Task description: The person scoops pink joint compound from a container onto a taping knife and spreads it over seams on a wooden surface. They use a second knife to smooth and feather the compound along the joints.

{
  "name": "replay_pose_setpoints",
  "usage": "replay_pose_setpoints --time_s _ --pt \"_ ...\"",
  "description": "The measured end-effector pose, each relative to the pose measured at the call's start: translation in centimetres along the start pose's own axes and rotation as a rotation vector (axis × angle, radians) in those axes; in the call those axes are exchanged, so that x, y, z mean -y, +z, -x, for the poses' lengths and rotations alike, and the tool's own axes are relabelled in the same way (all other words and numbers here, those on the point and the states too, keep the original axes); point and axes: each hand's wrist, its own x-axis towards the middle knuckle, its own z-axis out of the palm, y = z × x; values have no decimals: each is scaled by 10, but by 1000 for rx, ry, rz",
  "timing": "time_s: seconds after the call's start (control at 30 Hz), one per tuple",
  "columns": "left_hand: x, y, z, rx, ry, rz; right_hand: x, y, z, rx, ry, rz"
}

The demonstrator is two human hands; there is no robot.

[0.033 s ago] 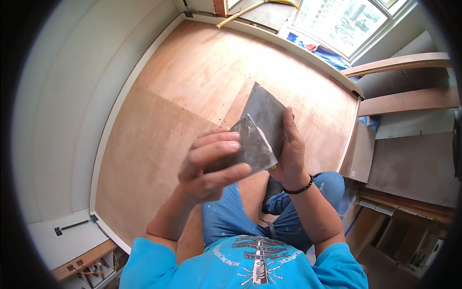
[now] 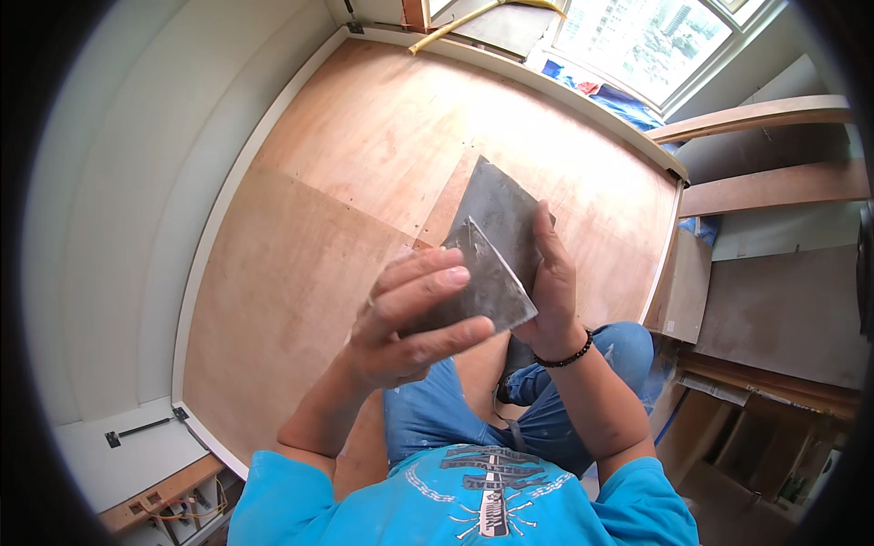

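My left hand (image 2: 401, 314) grips a wide, grey putty knife (image 2: 487, 287), its fingers stretched over the blade. A thin whitish line of filler runs along the blade's slanting edge. My right hand (image 2: 557, 289) holds a second, larger grey putty knife (image 2: 503, 202), thumb along its right side; the rest of its grip is hidden behind the blades. The left blade lies in front of the right one, its edge over the lower part of that face. Both are held above my lap, and their handles are not visible.
I sit on reddish plywood panels (image 2: 300, 300) framed by a white rim (image 2: 193, 300). A pale curved wall (image 2: 118, 209) rises at left. At far right are a bright window (image 2: 646, 41), wooden beams (image 2: 774, 189) and brown boards (image 2: 783, 314). A yellow stick (image 2: 455, 25) lies on the far rim.
The left putty knife has moved slightly right across the other blade. The thicker pinkish-white bead of filler on its edge now shows as a thin line. My right hand has barely moved.
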Motion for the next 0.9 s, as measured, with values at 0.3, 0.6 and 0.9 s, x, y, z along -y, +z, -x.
replay_pose_setpoints --time_s 0.3,0.6,0.9 --pt "45 -30 26 273 -95 -264 8 -1 -9 -135 -123 61" --pt "9 -27 -1 197 -195 -490 1 8 -17 -197 -509 297" --pt "49 -35 38 384 -332 -484 -27 18 -72 -242 -681 612"
